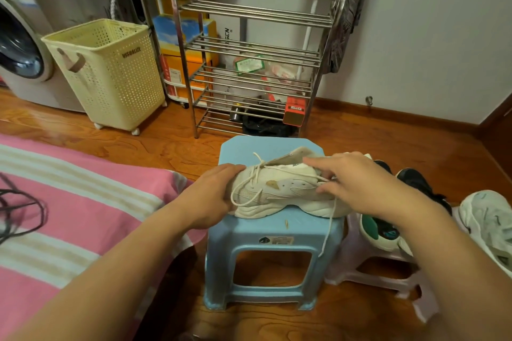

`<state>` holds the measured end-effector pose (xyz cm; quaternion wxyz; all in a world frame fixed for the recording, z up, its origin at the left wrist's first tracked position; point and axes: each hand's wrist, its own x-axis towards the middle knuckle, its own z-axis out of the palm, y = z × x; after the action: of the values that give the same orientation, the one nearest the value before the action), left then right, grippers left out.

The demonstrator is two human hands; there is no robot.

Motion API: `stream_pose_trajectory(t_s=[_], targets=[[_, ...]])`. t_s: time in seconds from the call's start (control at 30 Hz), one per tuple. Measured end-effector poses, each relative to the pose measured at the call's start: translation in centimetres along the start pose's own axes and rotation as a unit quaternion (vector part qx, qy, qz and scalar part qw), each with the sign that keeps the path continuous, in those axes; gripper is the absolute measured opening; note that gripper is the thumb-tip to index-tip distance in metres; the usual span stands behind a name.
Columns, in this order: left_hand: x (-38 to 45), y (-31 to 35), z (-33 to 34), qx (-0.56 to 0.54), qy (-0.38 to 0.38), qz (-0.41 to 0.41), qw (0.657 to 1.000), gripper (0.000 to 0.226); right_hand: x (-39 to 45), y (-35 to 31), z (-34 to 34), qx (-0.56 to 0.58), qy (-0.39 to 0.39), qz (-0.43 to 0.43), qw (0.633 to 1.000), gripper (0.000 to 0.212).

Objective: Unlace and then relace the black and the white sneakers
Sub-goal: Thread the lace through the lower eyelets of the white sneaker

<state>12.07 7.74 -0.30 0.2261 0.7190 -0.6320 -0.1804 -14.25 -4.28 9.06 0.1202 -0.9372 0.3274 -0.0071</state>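
Observation:
A cream-white sneaker (279, 191) lies on its side on a light blue plastic stool (273, 241), toe to the left. My left hand (213, 196) grips the toe end. My right hand (357, 183) rests on the heel and collar end, fingers pinching near the lace (329, 227), whose loose end hangs down past the stool's front edge. More lace loops slack over the toe area. A black sneaker (415, 180) lies behind my right wrist, partly hidden. Another white sneaker (487, 221) sits at the far right on a pale lilac stool (388, 271).
A pink striped bed (69, 202) with a black cable fills the left. Behind stand a cream laundry basket (110, 72), a steel shoe rack (249, 69) and a washing machine (22, 50). A sole with green and dark patches (379, 230) lies on the lilac stool. Wooden floor surrounds the stools.

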Motion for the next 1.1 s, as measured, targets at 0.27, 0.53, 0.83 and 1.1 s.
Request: stream_pose_trajectory(t_s=[0.27, 0.53, 0.83, 1.1], targets=[[0.4, 0.5, 0.3, 0.060, -0.009, -0.003, 0.998, 0.078, 1.8, -2.5, -0.4, 0.509, 0.147, 0.077, 0.844, 0.025], [0.4, 1.0, -0.4, 0.048, -0.033, -0.053, 0.997, 0.086, 3.7, 2.5, -1.8, 0.425, 0.387, 0.317, 0.754, 0.028], [-3.1, 5.1, 0.7, 0.179, -0.005, -0.081, 0.980, 0.097, 3.9, -4.3, 2.2, -0.001, 0.114, -0.042, 0.993, 0.018], [-5.0, 7.4, 3.2, 0.221, 0.008, -0.103, 0.970, 0.104, 3.2, -5.4, 3.8, -0.097, 0.188, 0.157, 0.965, 0.050]])
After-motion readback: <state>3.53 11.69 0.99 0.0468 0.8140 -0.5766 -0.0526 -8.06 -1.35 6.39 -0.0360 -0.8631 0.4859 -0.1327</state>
